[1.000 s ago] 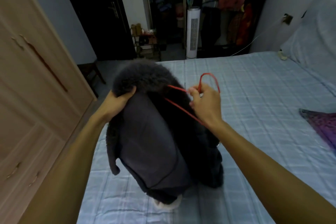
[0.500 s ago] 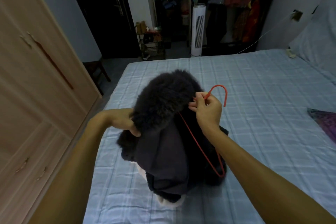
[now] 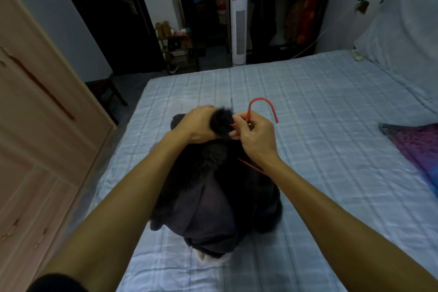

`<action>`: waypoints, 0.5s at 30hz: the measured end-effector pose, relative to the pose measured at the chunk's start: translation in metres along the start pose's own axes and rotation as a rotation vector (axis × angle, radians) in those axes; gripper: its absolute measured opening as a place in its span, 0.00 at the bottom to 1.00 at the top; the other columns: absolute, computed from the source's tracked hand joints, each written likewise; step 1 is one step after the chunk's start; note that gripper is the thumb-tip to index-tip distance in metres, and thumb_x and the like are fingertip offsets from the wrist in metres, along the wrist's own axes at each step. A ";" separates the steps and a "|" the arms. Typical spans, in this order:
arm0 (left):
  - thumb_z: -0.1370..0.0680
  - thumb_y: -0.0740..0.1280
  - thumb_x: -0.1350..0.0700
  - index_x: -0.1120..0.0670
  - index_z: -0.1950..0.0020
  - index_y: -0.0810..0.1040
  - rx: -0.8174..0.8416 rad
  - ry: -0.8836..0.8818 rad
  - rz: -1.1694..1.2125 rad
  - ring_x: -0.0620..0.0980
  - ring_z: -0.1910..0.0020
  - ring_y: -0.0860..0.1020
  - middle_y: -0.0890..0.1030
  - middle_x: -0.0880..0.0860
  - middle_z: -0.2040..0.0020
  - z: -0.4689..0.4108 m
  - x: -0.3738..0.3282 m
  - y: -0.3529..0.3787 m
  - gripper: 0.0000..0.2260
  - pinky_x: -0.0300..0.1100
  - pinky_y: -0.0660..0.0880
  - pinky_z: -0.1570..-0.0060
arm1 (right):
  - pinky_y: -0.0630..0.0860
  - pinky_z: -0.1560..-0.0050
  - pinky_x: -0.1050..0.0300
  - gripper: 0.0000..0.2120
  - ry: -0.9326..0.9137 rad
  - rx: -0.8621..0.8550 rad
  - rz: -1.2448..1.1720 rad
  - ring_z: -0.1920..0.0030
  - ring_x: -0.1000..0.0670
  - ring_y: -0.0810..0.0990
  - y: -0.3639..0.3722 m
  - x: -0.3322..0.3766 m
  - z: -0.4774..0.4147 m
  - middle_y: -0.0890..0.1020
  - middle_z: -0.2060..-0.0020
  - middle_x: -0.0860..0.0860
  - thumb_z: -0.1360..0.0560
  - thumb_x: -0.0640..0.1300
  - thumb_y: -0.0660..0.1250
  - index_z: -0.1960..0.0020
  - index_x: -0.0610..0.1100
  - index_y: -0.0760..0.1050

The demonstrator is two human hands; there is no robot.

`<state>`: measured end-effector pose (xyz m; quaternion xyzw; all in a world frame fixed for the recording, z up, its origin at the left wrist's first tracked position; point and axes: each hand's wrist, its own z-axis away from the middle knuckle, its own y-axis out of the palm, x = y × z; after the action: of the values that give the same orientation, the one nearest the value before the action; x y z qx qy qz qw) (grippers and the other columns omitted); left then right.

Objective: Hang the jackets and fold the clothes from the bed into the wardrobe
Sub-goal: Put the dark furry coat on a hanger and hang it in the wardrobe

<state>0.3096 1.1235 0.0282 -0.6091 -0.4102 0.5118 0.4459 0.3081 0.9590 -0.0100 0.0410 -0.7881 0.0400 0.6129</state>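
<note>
The dark jacket (image 3: 208,208) stands in a heap on the near half of the bed (image 3: 331,106). Its furry collar is held up at the far end and its hem is slumped on the checked sheet close to the person, so its length runs from the hands back toward the body. A white lining peeks out under the hem.

The red wire hanger (image 3: 262,105) sticks out of the collar with its hook rising up and away, arching over to the right with the open tip pointing down. A short run of the same red wire shows lower, just under the right wrist, slanting down to the right into the dark cloth.

Both arms reach forward, bare and nearly straight. The left hand (image 3: 196,127) lies knuckles-up, fingers curled round the fur collar and clutching it. The right hand (image 3: 257,141) is just beside it, pinching the hanger's neck below the hook between thumb and fingertips.

A wooden wardrobe (image 3: 35,125) stands shut along the left, and a purple cloth (image 3: 417,149) lies at the bed's right edge.
</note>
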 end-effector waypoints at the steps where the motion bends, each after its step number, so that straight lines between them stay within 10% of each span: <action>1: 0.34 0.73 0.42 0.52 0.52 0.78 -0.043 -0.006 0.002 0.59 0.52 0.79 0.82 0.57 0.52 -0.002 0.000 0.000 0.17 0.46 0.74 0.57 | 0.81 0.58 0.45 0.05 -0.045 0.024 0.059 0.66 0.49 0.84 -0.001 0.001 -0.005 0.83 0.65 0.46 0.23 0.42 0.66 0.58 0.47 0.77; 9: 0.34 0.68 0.45 0.54 0.53 0.79 -0.393 -0.102 0.068 0.63 0.52 0.79 0.83 0.59 0.54 -0.005 0.026 -0.016 0.16 0.48 0.73 0.58 | 0.73 0.50 0.55 0.10 -0.686 -0.218 0.573 0.53 0.46 0.77 -0.027 -0.019 0.003 0.79 0.54 0.45 0.26 0.34 0.63 0.46 0.39 0.79; 12: 0.34 0.68 0.46 0.54 0.51 0.80 -0.414 -0.102 0.096 0.62 0.50 0.79 0.83 0.58 0.53 -0.002 0.025 -0.030 0.17 0.50 0.74 0.55 | 0.76 0.56 0.52 0.09 -0.518 -0.042 0.531 0.57 0.49 0.77 -0.028 -0.055 0.027 0.78 0.57 0.48 0.29 0.35 0.63 0.52 0.41 0.80; 15: 0.34 0.68 0.47 0.56 0.48 0.81 -0.463 -0.062 0.097 0.60 0.48 0.79 0.83 0.58 0.50 0.001 0.019 -0.044 0.19 0.47 0.72 0.52 | 0.75 0.43 0.48 0.18 -0.131 0.112 0.646 0.44 0.49 0.75 -0.019 -0.084 0.038 0.76 0.44 0.47 0.27 0.45 0.67 0.38 0.43 0.73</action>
<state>0.3097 1.1530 0.0656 -0.6981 -0.5005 0.4432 0.2564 0.2940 0.9366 -0.1006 -0.1748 -0.7947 0.2727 0.5133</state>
